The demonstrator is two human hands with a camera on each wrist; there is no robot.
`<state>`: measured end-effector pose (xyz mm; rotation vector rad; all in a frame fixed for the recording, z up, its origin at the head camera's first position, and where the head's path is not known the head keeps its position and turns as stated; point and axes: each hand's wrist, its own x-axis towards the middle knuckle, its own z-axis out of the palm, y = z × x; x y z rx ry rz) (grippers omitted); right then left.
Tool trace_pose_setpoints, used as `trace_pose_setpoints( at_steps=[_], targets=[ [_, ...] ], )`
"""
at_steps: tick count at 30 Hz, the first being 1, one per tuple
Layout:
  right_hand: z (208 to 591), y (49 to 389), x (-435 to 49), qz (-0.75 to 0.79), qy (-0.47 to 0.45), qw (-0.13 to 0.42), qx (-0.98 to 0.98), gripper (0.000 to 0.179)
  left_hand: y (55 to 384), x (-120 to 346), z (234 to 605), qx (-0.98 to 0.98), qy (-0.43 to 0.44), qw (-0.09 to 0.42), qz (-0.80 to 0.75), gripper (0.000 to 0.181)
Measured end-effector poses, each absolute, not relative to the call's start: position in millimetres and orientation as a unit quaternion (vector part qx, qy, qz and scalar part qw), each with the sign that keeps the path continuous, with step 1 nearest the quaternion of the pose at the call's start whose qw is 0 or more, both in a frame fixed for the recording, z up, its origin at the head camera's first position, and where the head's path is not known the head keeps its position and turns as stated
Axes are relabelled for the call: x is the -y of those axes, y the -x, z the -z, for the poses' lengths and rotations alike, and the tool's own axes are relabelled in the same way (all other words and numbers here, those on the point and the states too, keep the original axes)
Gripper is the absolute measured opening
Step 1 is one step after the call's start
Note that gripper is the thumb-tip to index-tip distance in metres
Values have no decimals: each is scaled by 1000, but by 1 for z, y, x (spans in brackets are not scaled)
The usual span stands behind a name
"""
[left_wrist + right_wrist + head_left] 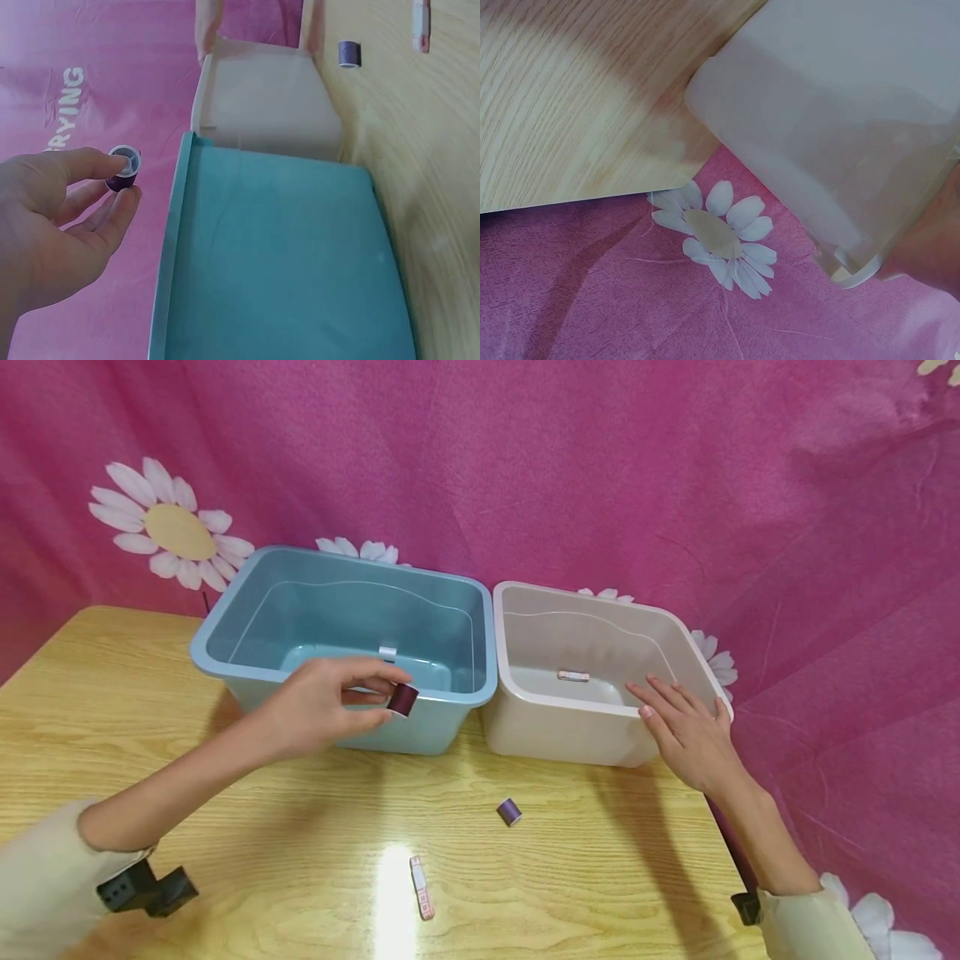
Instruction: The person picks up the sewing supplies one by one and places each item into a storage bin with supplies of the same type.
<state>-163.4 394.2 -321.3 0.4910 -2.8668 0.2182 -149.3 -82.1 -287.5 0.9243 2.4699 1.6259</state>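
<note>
Spool (403, 701) pinched in my left hand (324, 703), right hand (693, 739) outstretched, I face a blue bin (408, 731) holding something white (387, 653), beige bin (562, 732) holding a strip (573, 677), purple spool (509, 812) nearer.

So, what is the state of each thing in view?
Dark spool: wound, off the table
Left hand: pinching that spool
Blue bin: upright, lidless, white item inside
Beige bin: upright, lidless, small strip inside
Right hand: fingers extended at beige bin's rim
Purple spool: wound, lying on its side
Pink-white strip: folded, on table
</note>
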Motion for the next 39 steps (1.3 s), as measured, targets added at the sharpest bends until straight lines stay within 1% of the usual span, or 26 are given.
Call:
trace_pose_setpoints(
  at_steps=[6,11,24,29,39],
  targets=[
    [322,164,-394,-74,-165,110,977,43,156,92,279,-792,-260,61,-549,39],
    [322,163,-394,-74,-165,110,977,43,163,100,274,-794,-244,74,-552,41],
    [321,165,-394,-73,-164,104,978,43,185,114,268,-810,-222,82,-536,42],
    [320,165,-394,-73,-164,103,978,43,193,117,268,-817,-197,90,-535,43],
    [320,164,-394,-73,-163,97,979,44,208,118,269,-828,-179,88,-524,41]
  ],
)
